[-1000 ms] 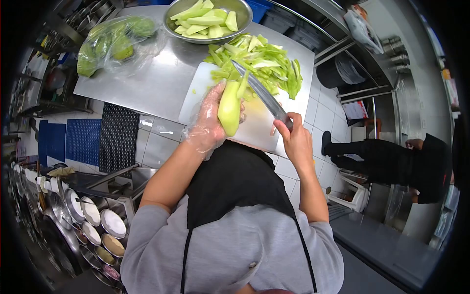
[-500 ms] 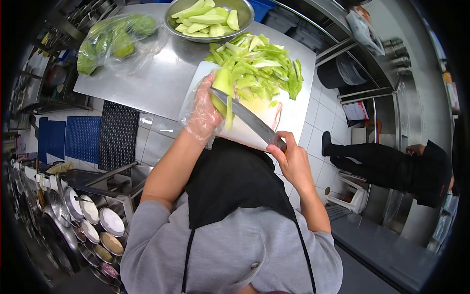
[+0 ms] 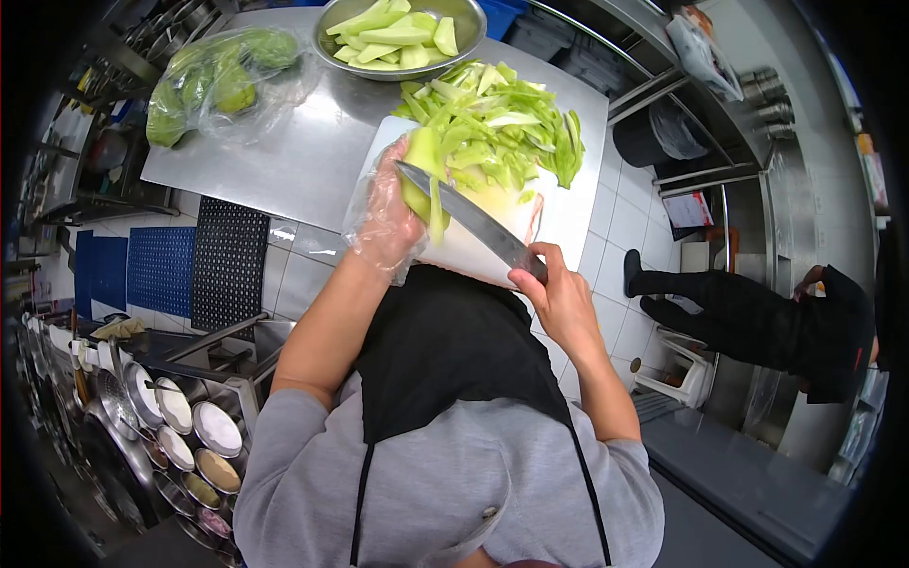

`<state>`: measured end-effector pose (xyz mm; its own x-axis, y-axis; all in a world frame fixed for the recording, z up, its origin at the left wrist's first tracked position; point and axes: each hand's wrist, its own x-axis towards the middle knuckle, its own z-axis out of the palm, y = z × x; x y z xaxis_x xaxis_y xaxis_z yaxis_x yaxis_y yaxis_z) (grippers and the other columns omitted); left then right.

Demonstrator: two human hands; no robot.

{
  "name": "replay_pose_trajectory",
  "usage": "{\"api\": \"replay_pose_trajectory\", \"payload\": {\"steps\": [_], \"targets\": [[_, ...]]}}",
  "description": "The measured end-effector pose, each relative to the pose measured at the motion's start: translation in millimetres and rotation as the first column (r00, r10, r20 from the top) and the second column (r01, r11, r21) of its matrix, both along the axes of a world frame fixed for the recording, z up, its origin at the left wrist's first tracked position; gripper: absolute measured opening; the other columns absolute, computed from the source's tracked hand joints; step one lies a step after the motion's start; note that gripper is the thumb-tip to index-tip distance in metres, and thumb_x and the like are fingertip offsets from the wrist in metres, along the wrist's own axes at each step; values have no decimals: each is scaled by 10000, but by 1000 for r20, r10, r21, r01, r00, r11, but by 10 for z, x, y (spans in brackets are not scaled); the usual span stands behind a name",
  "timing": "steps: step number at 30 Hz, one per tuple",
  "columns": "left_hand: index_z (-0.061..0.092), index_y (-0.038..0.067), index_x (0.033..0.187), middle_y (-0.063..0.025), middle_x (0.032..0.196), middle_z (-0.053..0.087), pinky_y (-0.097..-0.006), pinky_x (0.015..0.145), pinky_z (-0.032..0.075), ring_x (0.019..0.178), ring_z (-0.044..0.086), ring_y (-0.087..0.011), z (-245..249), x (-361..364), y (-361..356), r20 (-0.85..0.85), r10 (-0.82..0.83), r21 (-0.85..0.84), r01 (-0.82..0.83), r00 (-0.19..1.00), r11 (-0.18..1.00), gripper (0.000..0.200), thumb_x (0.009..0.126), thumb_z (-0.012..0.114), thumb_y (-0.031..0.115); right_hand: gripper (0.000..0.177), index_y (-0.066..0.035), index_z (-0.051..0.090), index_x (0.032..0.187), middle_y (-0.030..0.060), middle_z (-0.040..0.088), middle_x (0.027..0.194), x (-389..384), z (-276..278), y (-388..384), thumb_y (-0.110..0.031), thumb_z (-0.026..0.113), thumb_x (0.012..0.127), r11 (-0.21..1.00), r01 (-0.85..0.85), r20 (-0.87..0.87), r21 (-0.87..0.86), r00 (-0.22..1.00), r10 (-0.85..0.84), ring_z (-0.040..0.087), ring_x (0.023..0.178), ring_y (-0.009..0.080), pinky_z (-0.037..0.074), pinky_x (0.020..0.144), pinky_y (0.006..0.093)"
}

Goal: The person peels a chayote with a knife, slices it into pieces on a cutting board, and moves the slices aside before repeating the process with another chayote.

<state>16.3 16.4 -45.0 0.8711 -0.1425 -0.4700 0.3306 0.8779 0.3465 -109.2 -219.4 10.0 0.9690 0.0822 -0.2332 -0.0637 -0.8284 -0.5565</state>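
Note:
My left hand (image 3: 384, 220), in a clear plastic glove, is wrapped round a long pale green vegetable (image 3: 421, 151) above the white cutting board (image 3: 464, 257). In my bare right hand (image 3: 561, 301) is the handle of a large kitchen knife (image 3: 478, 220). Its blade slants up to the left, with the tip end against the vegetable. A strip of peel (image 3: 436, 210) hangs down beside the blade. Beyond my hands, a heap of light green peelings (image 3: 507, 128) covers the far part of the board and spreads onto the steel table (image 3: 312, 156).
A metal bowl (image 3: 325, 54) with cut pale green pieces (image 3: 396, 36) stands at the table's far edge. Left of it lies a clear plastic bag (image 3: 227, 85) of green vegetables. Several seasoning pots (image 3: 216, 428) are at lower left. A person in black (image 3: 757, 312) stands at right.
The vegetable, both hands and the knife have shifted slightly left together. The blade still lies against the vegetable, and the strip of peel still hangs there.

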Motion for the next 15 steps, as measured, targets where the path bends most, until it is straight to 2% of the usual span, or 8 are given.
{"api": "replay_pose_trajectory", "payload": {"steps": [3, 6, 9, 10, 13, 15], "targets": [[590, 63, 1251, -138, 1100, 664, -442, 780, 593, 890, 669, -276, 211, -60, -76, -39, -9, -106, 5, 999, 994, 373, 1069, 534, 385, 627, 2, 528, 1259, 274, 719, 805, 87, -79, -6, -556, 630, 992, 999, 6, 104, -53, 995, 0, 707, 781, 495, 553, 714, 525], [609, 37, 1200, -122, 971, 665, -415, 760, 593, 830, 662, -273, 135, -129, -92, -49, -43, -53, 41, 998, 998, 357, 1071, 536, 362, 538, -33, 537, 1245, 261, 711, 782, 232, -209, -50, -496, 655, 998, 995, 42, 203, -88, 979, -23, 697, 758, 490, 533, 680, 508], [605, 42, 1225, -120, 993, 665, -419, 774, 596, 866, 663, -267, -191, -157, -1, 122, -211, -172, 230, 970, 958, 365, 1083, 518, 367, 552, -28, 545, 1227, 251, 709, 770, 461, -235, -140, -513, 661, 989, 987, 143, 111, -70, 985, -135, 692, 754, 484, 530, 682, 507], [602, 43, 1233, -122, 1005, 663, -418, 781, 596, 876, 662, -265, -229, -153, 0, 114, -209, -161, 226, 971, 961, 366, 1087, 509, 366, 561, -30, 553, 1214, 229, 706, 753, 487, -238, -159, -528, 665, 982, 973, 168, 141, -157, 979, -146, 696, 747, 465, 529, 685, 503], [591, 47, 1253, -127, 1041, 658, -410, 798, 595, 900, 661, -256, -215, -164, 15, 80, -145, -87, 152, 986, 985, 363, 1098, 487, 358, 624, 13, 540, 1182, 218, 720, 777, 458, -108, -141, -565, 651, 974, 952, 200, 217, -233, 965, -150, 708, 750, 454, 550, 675, 514], [584, 52, 1265, -126, 1065, 656, -399, 807, 594, 912, 661, -246, -152, -121, -28, 59, -44, 15, 43, 997, 999, 353, 1103, 476, 345, 619, -7, 540, 1203, 211, 707, 750, 410, -116, -151, -572, 649, 974, 963, 210, 229, -168, 959, -169, 702, 723, 444, 539, 663, 497]]}}
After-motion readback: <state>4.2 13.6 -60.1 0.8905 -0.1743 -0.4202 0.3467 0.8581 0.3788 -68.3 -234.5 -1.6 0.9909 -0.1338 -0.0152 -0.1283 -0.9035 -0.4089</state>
